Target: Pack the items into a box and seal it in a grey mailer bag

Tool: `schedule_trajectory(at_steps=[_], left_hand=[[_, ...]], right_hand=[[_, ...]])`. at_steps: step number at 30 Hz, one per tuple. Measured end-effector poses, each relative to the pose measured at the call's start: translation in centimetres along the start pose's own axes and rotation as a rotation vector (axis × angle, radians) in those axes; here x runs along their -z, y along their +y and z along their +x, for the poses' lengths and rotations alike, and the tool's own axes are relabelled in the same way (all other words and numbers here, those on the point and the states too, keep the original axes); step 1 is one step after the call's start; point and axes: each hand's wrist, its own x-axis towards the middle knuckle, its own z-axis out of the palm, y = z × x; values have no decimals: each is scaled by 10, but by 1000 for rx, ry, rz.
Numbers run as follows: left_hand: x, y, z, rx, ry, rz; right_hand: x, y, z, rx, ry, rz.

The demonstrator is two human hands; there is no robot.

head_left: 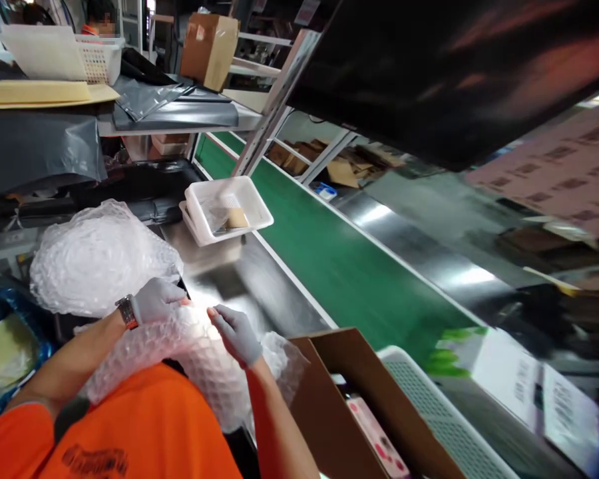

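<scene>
A long green belt [339,266] is seen running from the far side toward the near right. A shiny metal table [259,279] lies just beside it, on its left. A big dark screen [454,73] hangs over the belt at the top right.

A big roll of bubble wrap [94,256] sits on the left of the table. A brown open box [329,392] is placed at the near right, and a pink pack [377,436] is seen inside it. A white basket [429,406] with small holes lies just beside the box, on its right.

A sheet of bubble wrap [204,362] is spread in front of the person's orange shirt [144,426]. It is held by both gloved hands. The left hand [156,299] is closed on the top edge of the sheet, near the big roll. A watch [126,311] is worn on that wrist. The right hand [235,334] is laid on the sheet with its fingers curled down and pressed on it. What is under the sheet cannot be seen.

Further off, white trays [228,209] are stacked at the table's far end, and a small tan thing is seen in the top one. A brown carton [208,50] stands on a shelf behind.
</scene>
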Motion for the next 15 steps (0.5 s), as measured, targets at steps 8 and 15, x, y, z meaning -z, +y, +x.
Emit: schedule_trajectory(at_steps=[8, 15], left_hand=[[-2, 4, 11, -26, -98, -13], [15, 3, -5, 40, 233, -21]], right_hand=[[6, -21, 6, 130, -69, -224], [20, 15, 12, 12, 186, 16]])
